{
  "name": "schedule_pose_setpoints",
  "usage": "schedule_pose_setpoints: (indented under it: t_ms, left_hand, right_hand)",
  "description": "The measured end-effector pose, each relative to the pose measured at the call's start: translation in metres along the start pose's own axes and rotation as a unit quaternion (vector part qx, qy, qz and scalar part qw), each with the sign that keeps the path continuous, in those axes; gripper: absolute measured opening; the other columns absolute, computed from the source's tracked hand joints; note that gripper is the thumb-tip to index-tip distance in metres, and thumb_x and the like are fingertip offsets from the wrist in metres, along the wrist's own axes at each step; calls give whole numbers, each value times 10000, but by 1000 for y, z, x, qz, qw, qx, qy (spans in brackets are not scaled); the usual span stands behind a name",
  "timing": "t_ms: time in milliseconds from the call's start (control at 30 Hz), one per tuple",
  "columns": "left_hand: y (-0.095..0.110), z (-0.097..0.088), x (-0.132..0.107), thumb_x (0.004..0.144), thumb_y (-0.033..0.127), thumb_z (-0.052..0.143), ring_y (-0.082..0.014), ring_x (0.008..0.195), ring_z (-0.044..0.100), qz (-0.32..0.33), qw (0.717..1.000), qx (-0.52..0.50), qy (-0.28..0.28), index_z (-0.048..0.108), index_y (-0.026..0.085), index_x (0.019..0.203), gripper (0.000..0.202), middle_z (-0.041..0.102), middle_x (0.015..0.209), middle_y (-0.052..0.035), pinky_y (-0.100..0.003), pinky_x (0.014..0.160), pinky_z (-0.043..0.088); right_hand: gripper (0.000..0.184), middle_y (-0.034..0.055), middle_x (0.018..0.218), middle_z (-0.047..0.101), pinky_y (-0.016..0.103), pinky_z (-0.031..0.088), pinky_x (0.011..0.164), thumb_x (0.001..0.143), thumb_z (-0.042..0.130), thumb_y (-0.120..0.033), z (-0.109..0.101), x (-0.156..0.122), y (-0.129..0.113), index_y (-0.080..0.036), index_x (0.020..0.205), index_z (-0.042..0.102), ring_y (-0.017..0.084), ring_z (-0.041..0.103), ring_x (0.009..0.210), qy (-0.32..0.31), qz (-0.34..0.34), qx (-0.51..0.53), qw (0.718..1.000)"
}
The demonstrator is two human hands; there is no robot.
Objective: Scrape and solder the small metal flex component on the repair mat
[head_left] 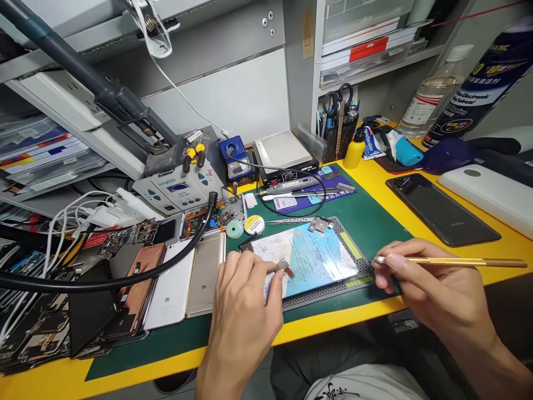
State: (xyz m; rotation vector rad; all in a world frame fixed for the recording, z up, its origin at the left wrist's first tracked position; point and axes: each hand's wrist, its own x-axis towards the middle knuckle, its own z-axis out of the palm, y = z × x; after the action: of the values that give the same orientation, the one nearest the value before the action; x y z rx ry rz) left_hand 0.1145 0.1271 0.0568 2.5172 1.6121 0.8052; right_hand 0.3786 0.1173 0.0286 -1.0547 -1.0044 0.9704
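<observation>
My left hand rests at the near left of a blue and white printed card. Its thumb and index finger pinch a small camera module with an orange-brown flex ribbon, just above the card. To the right, my right hand grips a slim craft knife with a gold handle, its thin tip pointing left toward the card's edge. The card lies on a dark perforated pad. Near its far edge sits a small metallic part, beside tweezers.
Phones and stacked boards line the left, crossed by a black flexible tube. Behind are a soldering station, a heating plate and round tins. A dark phone and a spray can stand right.
</observation>
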Motion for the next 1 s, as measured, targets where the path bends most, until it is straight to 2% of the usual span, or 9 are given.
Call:
schedule_pose_setpoints:
  t_ms: [167, 300, 433, 500, 600, 833, 933, 1000]
  left_hand:
    - [1, 1, -1, 968, 125, 646, -202, 862, 520, 11, 997, -75, 33, 618, 188, 915, 86, 616, 866, -31, -363, 746, 431]
    - [1, -9, -5, 946, 81, 669, -166, 865, 567, 27, 990, -109, 82, 622, 192, 930, 121, 645, 868, -17, -310, 762, 468]
    - [-1, -24, -12, 939, 93, 679, -120, 758, 568, -15, 985, -110, 129, 649, 215, 934, 126, 657, 846, 14, -248, 674, 461]
    - [-1, -27, -17, 935, 121, 691, -104, 675, 520, -50, 983, -123, 128, 656, 229, 920, 115, 619, 801, 35, -236, 612, 438]
    - [0, -27, -23, 941, 154, 688, -103, 653, 513, -83, 977, -163, 114, 664, 238, 910, 93, 573, 765, 41, -232, 607, 451]
    - [5, -26, -26, 939, 161, 689, -91, 657, 523, -87, 974, -171, 117, 661, 243, 915, 90, 576, 772, 47, -216, 618, 454]
    - [10, -26, -28, 936, 142, 680, -102, 651, 507, -77, 973, -188, 109, 657, 242, 920, 104, 562, 755, 45, -231, 617, 452]
    - [15, -25, -29, 935, 127, 664, -110, 648, 498, -69, 972, -206, 95, 656, 245, 924, 119, 566, 750, 43, -239, 604, 448]
  right_hand:
    - [113, 45, 697, 723, 234, 533, 456, 831, 839, -314, 1, 1, 2, -223, 775, 804, 159, 671, 493, 7, 4, 4, 1000]
    - [134, 53, 714, 725, 245, 524, 432, 809, 858, -330, -1, 0, 3, -218, 762, 802, 170, 670, 487, 17, 8, 11, 1000]
    - [142, 56, 695, 724, 248, 525, 443, 806, 865, -339, 0, -1, 1, -213, 772, 810, 172, 668, 497, 22, 22, 20, 999]
    - [139, 60, 685, 727, 245, 527, 453, 811, 866, -332, 1, -2, 0, -208, 779, 813, 175, 674, 513, 24, 36, 25, 999]
    - [160, 58, 667, 724, 239, 527, 440, 806, 875, -348, 2, -1, -3, -203, 781, 812, 171, 668, 505, 23, 59, 36, 997]
    - [168, 67, 719, 751, 232, 538, 398, 841, 854, -375, 1, -10, -11, -214, 872, 818, 174, 676, 493, -21, 114, 49, 992]
    - [173, 71, 789, 783, 254, 566, 404, 913, 784, -381, 5, -23, -16, -238, 1005, 814, 181, 691, 508, -39, 100, 41, 993]
    - [187, 78, 848, 804, 263, 603, 449, 974, 712, -373, 12, -32, -19, -251, 1088, 798, 192, 730, 567, -66, 63, 7, 996]
